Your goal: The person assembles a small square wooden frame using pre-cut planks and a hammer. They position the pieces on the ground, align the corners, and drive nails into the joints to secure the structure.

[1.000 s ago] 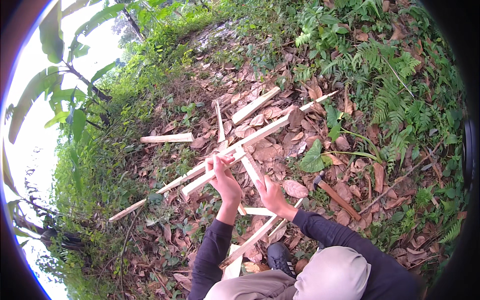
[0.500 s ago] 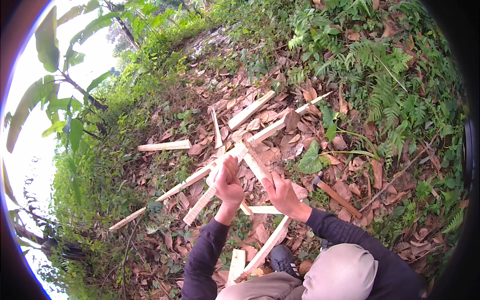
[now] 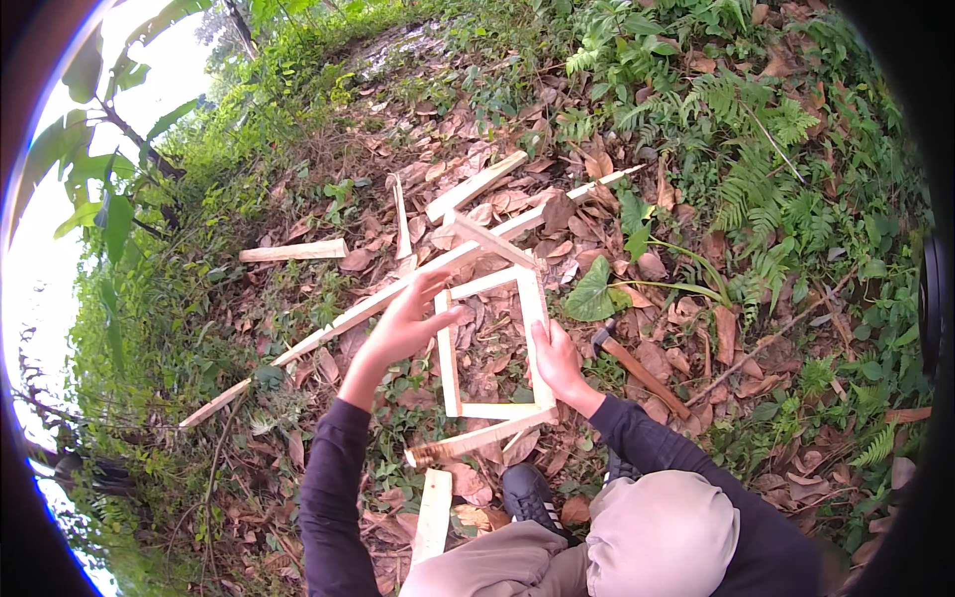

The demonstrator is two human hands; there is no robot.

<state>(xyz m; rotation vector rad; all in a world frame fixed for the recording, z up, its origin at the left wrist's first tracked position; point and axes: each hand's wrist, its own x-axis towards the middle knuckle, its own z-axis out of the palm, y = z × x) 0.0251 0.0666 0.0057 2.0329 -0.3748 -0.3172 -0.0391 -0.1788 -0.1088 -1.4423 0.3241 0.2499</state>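
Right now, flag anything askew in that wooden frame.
The wooden frame looks skewed: its top slat slants. The right hand grips the right side; the left hand touches the left corner.

The right hand [image 3: 557, 360] covers part of the wooden frame [image 3: 494, 343] along its right slat, so the grip under the palm cannot be made out; the left hand [image 3: 406, 326] hides the frame's upper left corner and a stretch of the long slat [image 3: 328, 328] behind it; the hammer [image 3: 637, 368] right of centre shows its handle, but its head is half sunk among dead leaves and too small to read; a shoe [image 3: 527, 495] at lower centre is partly masked by the knees; the short plank [image 3: 434, 515] beside it runs under a trouser leg; both sleeves are cut off by the lower edge.
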